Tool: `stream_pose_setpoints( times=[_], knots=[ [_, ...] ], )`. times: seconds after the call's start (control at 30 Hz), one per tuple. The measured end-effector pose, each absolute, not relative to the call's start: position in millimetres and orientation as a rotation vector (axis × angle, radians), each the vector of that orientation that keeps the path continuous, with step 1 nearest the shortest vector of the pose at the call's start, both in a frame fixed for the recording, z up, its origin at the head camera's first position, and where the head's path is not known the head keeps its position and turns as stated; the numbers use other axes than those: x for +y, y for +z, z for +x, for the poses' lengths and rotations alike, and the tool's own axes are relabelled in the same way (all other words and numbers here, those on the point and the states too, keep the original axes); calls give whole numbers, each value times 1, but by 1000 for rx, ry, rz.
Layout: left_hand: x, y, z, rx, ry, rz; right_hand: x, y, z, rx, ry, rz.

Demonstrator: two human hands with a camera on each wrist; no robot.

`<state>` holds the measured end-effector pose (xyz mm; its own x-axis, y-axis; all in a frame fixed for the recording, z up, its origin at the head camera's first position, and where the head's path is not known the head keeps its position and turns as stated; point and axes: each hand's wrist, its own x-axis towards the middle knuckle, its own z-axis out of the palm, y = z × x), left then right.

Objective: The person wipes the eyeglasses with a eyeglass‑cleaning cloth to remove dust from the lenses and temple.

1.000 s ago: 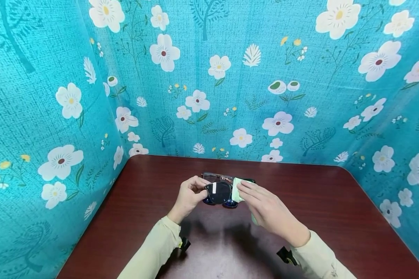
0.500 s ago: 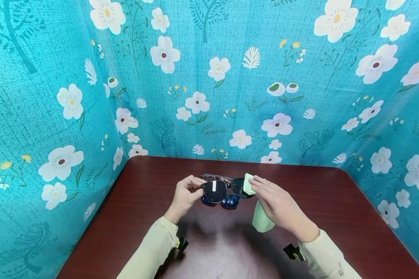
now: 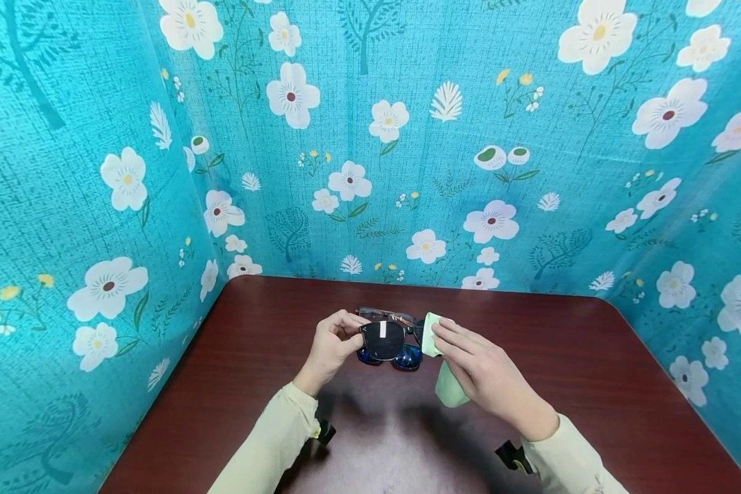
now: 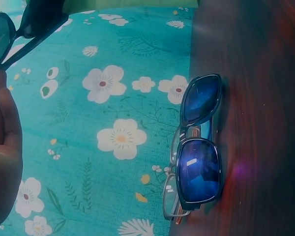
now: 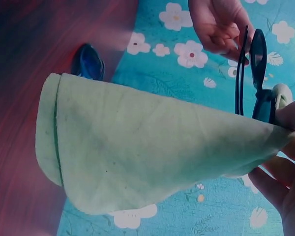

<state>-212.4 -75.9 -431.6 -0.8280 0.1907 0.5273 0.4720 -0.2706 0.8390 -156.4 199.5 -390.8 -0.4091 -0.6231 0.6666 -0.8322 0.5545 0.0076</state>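
Note:
Black sunglasses [image 3: 383,341] are held up over the table, a white sticker showing on one lens. My left hand [image 3: 328,348] pinches them by the outer edge of that lens. My right hand [image 3: 486,370] grips a pale green cloth [image 3: 431,335] folded around the other lens, which is mostly covered. The cloth's loose end [image 5: 118,142] hangs below the fingers, large in the right wrist view. In the left wrist view, part of the held sunglasses [image 4: 1,39] shows at the upper left, beside my left hand [image 4: 4,147].
Blue-lensed sunglasses [image 4: 200,169] lie on the dark red-brown table [image 3: 272,302], below the held pair. Clear-lensed glasses [image 3: 377,314] lie just behind them. A turquoise flowered curtain [image 3: 358,226] stands along the table's back and sides.
The right hand and cloth moved right along the sunglasses, baring part of the far lens, then came back slightly left. The left hand keeps its pinch with a small shift.

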Motion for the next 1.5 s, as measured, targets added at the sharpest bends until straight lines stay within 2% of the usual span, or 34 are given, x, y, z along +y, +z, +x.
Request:
stream_pose_setpoints(
  times=[0.8,1.27,1.5],
  knots=[
    [-63,-434,-211,-1806,-2215,-771,173,-389,-159,-2154,406,1255],
    [-62,-410,-198,-1833,-2194,-754,161,-391,-153,-2142,340,1268],
    [-60,-421,-206,-1838,-2208,-740,156,-392,-152,-2133,358,1292]
  ],
)
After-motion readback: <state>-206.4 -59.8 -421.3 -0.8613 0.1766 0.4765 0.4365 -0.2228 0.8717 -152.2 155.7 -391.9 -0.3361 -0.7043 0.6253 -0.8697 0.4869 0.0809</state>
